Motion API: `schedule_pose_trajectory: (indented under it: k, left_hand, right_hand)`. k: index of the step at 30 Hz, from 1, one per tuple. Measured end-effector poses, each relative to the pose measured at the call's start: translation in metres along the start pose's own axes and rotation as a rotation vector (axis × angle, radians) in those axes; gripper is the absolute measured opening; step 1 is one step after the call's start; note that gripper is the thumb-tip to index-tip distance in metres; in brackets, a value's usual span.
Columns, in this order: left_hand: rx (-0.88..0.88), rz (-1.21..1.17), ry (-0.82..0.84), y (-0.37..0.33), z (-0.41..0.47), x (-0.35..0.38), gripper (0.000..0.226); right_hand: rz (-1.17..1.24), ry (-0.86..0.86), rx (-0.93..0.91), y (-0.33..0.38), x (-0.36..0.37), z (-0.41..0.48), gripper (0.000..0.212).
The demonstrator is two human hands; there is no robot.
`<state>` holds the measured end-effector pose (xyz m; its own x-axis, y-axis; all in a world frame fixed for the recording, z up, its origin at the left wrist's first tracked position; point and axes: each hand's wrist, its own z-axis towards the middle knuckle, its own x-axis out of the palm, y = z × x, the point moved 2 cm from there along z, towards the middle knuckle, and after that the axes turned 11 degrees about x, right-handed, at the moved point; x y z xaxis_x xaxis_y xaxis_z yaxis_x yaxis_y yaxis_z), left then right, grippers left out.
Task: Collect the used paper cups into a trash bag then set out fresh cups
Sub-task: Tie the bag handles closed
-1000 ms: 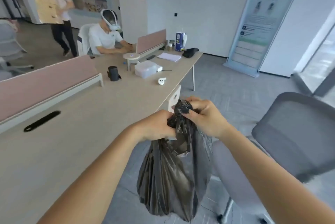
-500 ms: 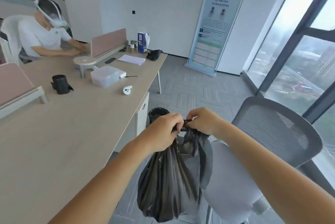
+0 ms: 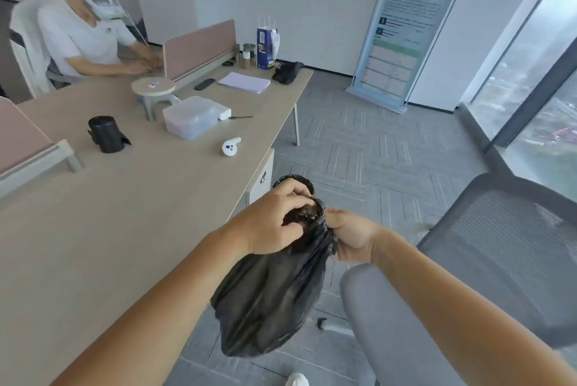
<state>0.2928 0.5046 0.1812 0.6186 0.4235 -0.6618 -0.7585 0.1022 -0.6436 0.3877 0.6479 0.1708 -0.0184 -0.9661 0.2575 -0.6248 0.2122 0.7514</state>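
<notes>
holding the black trash bag (image 3: 268, 298) up off the right edge of the counter (image 3: 131, 229), we have both hands clamped on its bunched neck: left hand (image 3: 271, 223) over the top, right hand (image 3: 349, 237) pinching from the right. the bag hangs over the floor just left of the grey chair (image 3: 499, 248), and a roll of black bags (image 3: 106, 134) stands far left on the counter.

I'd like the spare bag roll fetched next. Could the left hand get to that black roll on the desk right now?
Probably not yet: the left hand is gripping the trash bag neck; otherwise the desk path to the black roll is bare.
</notes>
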Motion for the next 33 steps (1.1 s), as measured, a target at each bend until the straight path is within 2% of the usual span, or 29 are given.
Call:
schedule_pose_trajectory:
  k: [2,5,8,10,12,14,17,20,24,27,29,31,33]
  left_hand:
    - [-0.072,-0.012,0.03,0.018,0.019,-0.003,0.033]
    - [-0.131,0.155,0.001,0.047,0.055,-0.009,0.032]
    - [-0.126,0.235,-0.081,0.069,0.085,-0.019,0.023]
    - [-0.127,0.217,-0.135,0.08,0.096,-0.028,0.027]
    - [-0.184,0.189,-0.125,0.09,0.101,-0.035,0.026]
    - [-0.277,0.152,-0.076,0.104,0.103,-0.04,0.028]
    - [-0.402,0.071,-0.024,0.133,0.101,-0.041,0.04]
    - [-0.522,0.026,-0.01,0.168,0.092,-0.048,0.042]
    - [-0.606,-0.001,-0.013,0.2,0.079,-0.065,0.04]
    - [-0.619,-0.005,-0.035,0.214,0.08,-0.072,0.041]
    - [-0.626,-0.104,-0.145,0.217,0.085,-0.074,0.038]
    - [-0.619,-0.33,-0.314,0.218,0.093,-0.075,0.027]
    - [-0.585,-0.625,-0.476,0.23,0.101,-0.074,0.023]
  right_hand:
    - [0.003,0.006,-0.007,0.013,-0.018,0.018,0.029]
    - [-0.017,0.031,0.005,0.04,-0.048,0.039,0.037]
    - [0.004,0.093,0.022,0.069,-0.082,0.057,0.026]
    - [0.007,0.091,0.065,0.089,-0.103,0.062,0.021]
    - [-0.135,-0.037,0.062,0.108,-0.124,0.063,0.02]
    - [-0.436,-0.256,-0.032,0.126,-0.145,0.066,0.017]
    - [-0.88,-0.574,-0.17,0.148,-0.178,0.081,0.027]
    - [-1.024,-0.756,-0.221,0.16,-0.209,0.093,0.021]
    - [-1.061,-0.901,-0.148,0.161,-0.24,0.099,0.023]
    - [-1.116,-0.857,-0.115,0.165,-0.237,0.106,0.04]
    - [-1.239,-0.773,-0.042,0.169,-0.227,0.111,0.05]
    - [-1.502,-0.705,0.053,0.171,-0.218,0.117,0.051]
    - [-1.638,-0.67,0.077,0.174,-0.21,0.125,0.038]
